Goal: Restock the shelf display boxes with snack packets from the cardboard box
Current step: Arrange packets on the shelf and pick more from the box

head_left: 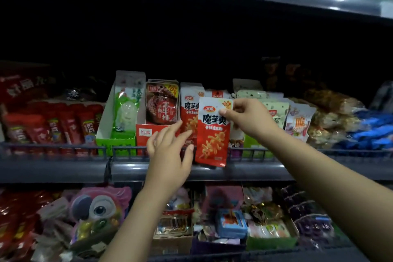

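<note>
At middle shelf: right hand (pixel 247 116) pinches one red snack packet (pixel 212 134); left hand (pixel 170 147) open, fingers spread

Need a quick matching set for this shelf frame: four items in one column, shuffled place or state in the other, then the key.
Column 1
1. right hand
2. left hand
3. green display box
4. owl-faced pack

Column 2
A. on the lower shelf, left of centre
B. pinches the top edge of the red snack packet
C. open, fingers spread in front of the red display box
D. on the middle shelf, holds a pale green packet

Pairs: 1-B, 2-C, 3-D, 4-A
</note>
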`<act>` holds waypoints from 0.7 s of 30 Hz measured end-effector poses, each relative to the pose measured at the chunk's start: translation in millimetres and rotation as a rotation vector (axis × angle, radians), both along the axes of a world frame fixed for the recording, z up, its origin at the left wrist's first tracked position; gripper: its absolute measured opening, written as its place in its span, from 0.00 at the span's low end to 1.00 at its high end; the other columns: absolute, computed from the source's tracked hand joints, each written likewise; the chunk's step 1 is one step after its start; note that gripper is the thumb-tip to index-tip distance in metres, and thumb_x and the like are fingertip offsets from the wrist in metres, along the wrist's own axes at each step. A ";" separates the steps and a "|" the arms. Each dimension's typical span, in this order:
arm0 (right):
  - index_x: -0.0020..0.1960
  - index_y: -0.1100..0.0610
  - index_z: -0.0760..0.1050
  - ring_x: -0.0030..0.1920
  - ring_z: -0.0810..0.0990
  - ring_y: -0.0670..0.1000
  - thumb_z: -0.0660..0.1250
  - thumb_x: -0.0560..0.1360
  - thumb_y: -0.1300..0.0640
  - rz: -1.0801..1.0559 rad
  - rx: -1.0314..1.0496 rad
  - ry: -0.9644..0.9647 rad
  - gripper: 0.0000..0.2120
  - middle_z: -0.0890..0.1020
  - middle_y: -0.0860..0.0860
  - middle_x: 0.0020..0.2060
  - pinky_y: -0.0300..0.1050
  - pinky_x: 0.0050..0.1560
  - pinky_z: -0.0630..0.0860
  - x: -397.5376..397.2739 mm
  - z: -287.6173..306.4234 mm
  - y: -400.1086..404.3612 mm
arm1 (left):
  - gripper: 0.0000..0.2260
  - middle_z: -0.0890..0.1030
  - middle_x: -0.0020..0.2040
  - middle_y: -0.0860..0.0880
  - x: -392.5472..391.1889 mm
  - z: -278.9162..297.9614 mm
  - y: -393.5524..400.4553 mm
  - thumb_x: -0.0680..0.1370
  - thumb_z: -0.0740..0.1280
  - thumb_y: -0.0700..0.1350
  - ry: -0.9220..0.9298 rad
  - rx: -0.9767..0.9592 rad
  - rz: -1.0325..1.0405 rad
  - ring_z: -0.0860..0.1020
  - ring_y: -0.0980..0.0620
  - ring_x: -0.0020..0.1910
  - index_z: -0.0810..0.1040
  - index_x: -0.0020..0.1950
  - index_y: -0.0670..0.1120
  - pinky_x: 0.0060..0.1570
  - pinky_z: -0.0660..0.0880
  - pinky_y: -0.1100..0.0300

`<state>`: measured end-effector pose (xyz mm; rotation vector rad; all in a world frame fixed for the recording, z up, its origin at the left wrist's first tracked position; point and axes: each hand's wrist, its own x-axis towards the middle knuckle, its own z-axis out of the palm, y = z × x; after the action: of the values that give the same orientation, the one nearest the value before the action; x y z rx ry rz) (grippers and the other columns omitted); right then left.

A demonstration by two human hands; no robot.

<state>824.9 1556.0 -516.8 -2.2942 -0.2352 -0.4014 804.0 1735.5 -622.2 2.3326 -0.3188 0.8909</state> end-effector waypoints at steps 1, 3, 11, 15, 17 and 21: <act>0.42 0.60 0.77 0.28 0.75 0.45 0.67 0.75 0.51 -0.021 0.003 -0.034 0.11 0.80 0.51 0.32 0.36 0.26 0.68 6.9 5.8 3.2 | 0.20 0.64 0.73 0.52 2.8 -1.4 1.0 0.77 0.56 0.53 0.006 0.046 -0.004 0.54 0.59 0.72 0.73 0.68 0.51 0.70 0.38 0.59; 0.43 0.59 0.76 0.28 0.77 0.45 0.67 0.76 0.51 -0.043 0.011 -0.089 0.11 0.80 0.50 0.32 0.40 0.31 0.71 21.4 16.0 9.9 | 0.25 0.55 0.77 0.53 7.0 -3.5 3.2 0.76 0.53 0.56 0.036 0.118 0.000 0.46 0.62 0.73 0.68 0.71 0.51 0.70 0.32 0.58; 0.46 0.53 0.75 0.40 0.82 0.54 0.66 0.76 0.50 -0.090 0.075 -0.155 0.07 0.82 0.52 0.39 0.53 0.45 0.80 73.0 42.9 40.0 | 0.25 0.59 0.76 0.49 14.6 -9.1 10.0 0.74 0.50 0.55 0.011 0.214 0.017 0.49 0.57 0.74 0.77 0.63 0.51 0.71 0.37 0.52; 0.46 0.52 0.73 0.37 0.82 0.52 0.66 0.76 0.49 -0.134 -0.026 -0.041 0.07 0.83 0.52 0.42 0.52 0.43 0.81 89.3 35.0 52.8 | 0.22 0.63 0.74 0.47 14.5 -10.6 8.8 0.74 0.53 0.54 0.019 0.221 0.015 0.53 0.54 0.74 0.79 0.61 0.50 0.70 0.43 0.49; 0.47 0.52 0.72 0.31 0.81 0.48 0.65 0.77 0.49 -0.116 -0.072 0.014 0.07 0.83 0.52 0.42 0.46 0.33 0.79 92.3 25.3 58.9 | 0.22 0.62 0.75 0.48 14.6 -12.5 8.9 0.74 0.53 0.54 0.015 0.211 0.015 0.51 0.55 0.74 0.78 0.62 0.51 0.71 0.42 0.49; 0.49 0.55 0.74 0.30 0.74 0.44 0.64 0.77 0.50 -0.091 -0.116 0.067 0.08 0.81 0.51 0.40 0.35 0.27 0.68 96.7 2.3 58.0 | 0.23 0.56 0.77 0.51 12.8 -10.8 9.1 0.75 0.51 0.55 0.017 0.210 0.023 0.45 0.58 0.75 0.74 0.66 0.52 0.71 0.37 0.50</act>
<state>921.6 1614.0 -514.5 -2.4342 -0.1234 -0.3645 816.8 1744.6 -633.0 2.5398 -0.3960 0.8851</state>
